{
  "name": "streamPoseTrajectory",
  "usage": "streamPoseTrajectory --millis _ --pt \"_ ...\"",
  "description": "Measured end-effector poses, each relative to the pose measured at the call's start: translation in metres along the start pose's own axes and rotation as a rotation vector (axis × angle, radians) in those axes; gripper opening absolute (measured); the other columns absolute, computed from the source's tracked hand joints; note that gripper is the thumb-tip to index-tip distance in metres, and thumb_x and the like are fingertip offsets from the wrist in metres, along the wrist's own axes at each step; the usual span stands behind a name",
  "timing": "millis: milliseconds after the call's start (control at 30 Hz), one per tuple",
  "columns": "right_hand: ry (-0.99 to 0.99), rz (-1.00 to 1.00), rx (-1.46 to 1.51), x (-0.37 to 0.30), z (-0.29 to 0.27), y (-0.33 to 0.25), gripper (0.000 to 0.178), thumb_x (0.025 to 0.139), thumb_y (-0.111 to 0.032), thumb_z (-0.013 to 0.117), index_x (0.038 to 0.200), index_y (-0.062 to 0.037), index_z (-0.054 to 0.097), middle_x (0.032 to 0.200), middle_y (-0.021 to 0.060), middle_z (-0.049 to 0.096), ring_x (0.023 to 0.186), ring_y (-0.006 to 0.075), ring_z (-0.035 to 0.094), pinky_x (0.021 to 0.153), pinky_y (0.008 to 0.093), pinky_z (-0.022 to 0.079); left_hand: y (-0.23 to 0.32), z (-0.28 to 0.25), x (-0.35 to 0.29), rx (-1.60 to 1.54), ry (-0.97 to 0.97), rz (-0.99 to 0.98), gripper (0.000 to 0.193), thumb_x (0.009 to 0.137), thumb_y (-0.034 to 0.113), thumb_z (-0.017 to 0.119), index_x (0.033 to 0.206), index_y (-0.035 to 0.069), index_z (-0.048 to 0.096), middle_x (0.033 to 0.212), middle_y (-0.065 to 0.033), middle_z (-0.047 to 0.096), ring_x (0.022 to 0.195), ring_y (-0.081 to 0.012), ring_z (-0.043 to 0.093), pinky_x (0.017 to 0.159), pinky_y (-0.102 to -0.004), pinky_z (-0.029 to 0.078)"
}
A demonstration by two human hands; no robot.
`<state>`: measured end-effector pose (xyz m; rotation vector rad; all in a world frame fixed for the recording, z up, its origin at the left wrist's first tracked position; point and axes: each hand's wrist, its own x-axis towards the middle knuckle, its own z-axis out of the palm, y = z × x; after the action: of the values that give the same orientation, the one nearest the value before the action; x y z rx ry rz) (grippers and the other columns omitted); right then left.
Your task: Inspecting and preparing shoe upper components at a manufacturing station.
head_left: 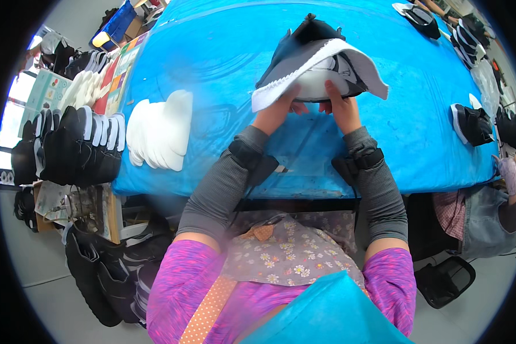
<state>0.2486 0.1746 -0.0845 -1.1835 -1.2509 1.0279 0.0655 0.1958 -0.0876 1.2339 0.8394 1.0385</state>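
Note:
Between both hands, above the blue-covered table [229, 69], is a black and grey shoe upper [310, 47] with a broad white fuzzy lining edge. A smooth white piece [318, 85] shows inside its opening. My left hand [274, 113] grips the lower left side, fingers curled underneath. On the lower right side, my right hand [344, 109] holds on, its thumb pressed against the opening. Parts of the fingers of both hands are hidden beneath the shoe upper.
White insole-shaped pieces [159, 133] lie in a fanned stack at the table's left. Beside them stand rows of black shoe uppers [77, 143]. More dark shoe pieces [471, 123] rest along the right edge. Another person's arm [509, 172] shows at far right.

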Motion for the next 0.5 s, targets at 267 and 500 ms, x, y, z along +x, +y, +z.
streamPoseTrajectory --millis 267,500 --pt "-0.081 0.111 0.002 -0.002 0.003 0.002 0.036 0.092 -0.035 0.058 0.079 -0.0018 0.059 0.058 0.0035 0.058 0.048 0.0093 0.053 0.045 0.0231 0.039 -0.001 0.004 -0.002 0.031 0.026 0.002 0.03 0.093 0.028 0.057 0.105 0.0 0.054 0.082 -0.011 0.066 0.063 -0.0162 0.066 0.052 -0.0246 0.048" --pt "-0.026 -0.449 -0.352 0.011 -0.009 0.025 0.037 0.093 -0.038 0.054 0.084 -0.0023 0.06 0.063 0.0053 0.06 0.051 0.0108 0.055 0.048 0.0241 0.041 -0.019 -0.005 0.006 0.177 -0.086 0.129 0.033 0.091 0.033 0.059 0.101 0.001 0.058 0.075 -0.01 0.067 0.062 -0.0148 0.064 0.057 -0.0237 0.048"
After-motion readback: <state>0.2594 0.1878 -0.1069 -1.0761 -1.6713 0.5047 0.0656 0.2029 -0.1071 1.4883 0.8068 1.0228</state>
